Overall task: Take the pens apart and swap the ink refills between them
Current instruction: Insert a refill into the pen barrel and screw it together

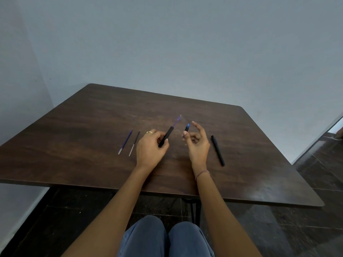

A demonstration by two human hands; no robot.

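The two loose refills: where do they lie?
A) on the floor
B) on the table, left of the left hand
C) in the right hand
B: the blue refill and the dark refill rest side by side on the table, left of the left hand.

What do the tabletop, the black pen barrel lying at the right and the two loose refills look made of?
Tabletop: probably wood-grain laminate, dark brown, with a soft sheen near the front edge. Black pen barrel: likely matte plastic, with no glints. Blue refill and darker refill: thin plastic tubes, it seems, pale at their near ends.
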